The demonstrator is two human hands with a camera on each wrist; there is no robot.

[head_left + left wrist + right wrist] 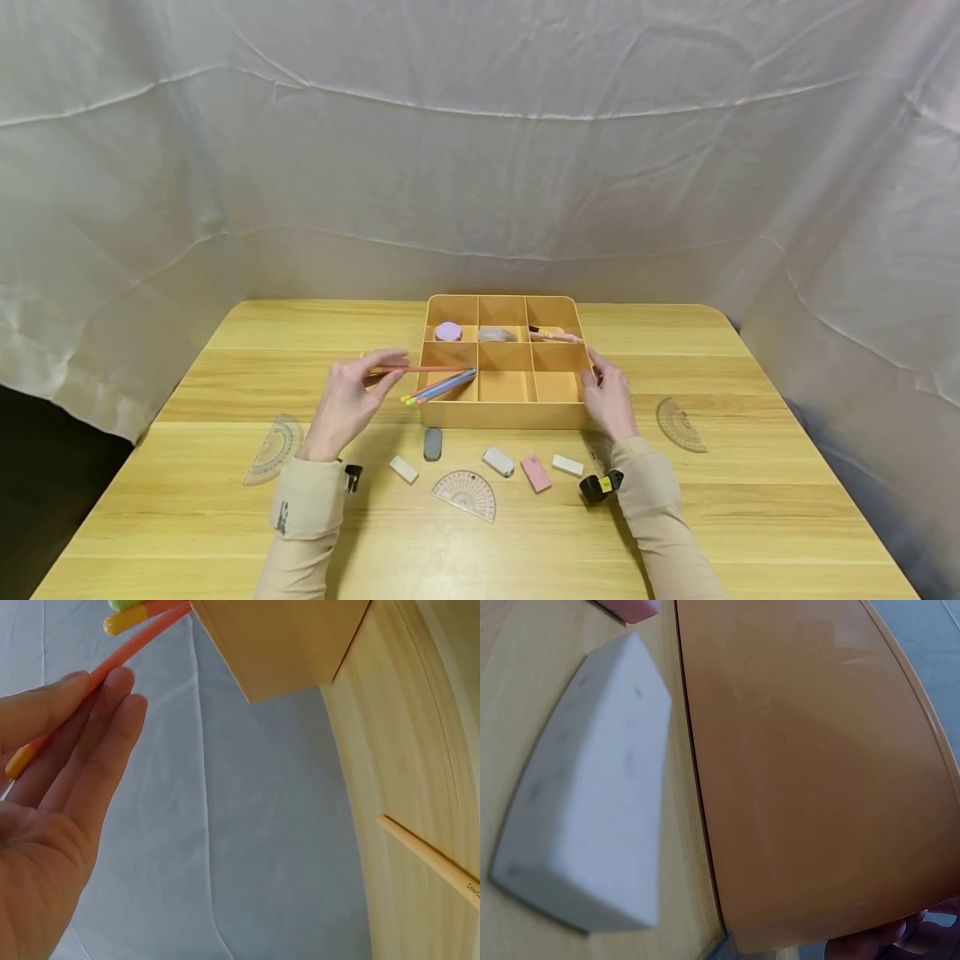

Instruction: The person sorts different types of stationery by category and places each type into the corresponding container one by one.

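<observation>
In the head view, my left hand (351,402) pinches an orange-red pencil (431,368) between thumb and fingers. The pencil reaches over the front-left compartment of an orange divided organizer box (510,415). Its yellow end shows below the thumb in the left wrist view, where the pencil (139,643) slants up to the box (285,645). Several coloured pencils (448,383) lean out over that compartment's edge. At the box's right side, my right hand (611,398) holds the wall. Its curled fingertips (877,937) show under the box in the right wrist view.
Rear compartments hold a lilac round item (448,332), a greyish item (495,334) and pens (555,337). In front lie erasers, including a pink one (536,473), a grey oblong item (432,444) and protractors (467,493). A wood-coloured pencil (431,856) lies on the table.
</observation>
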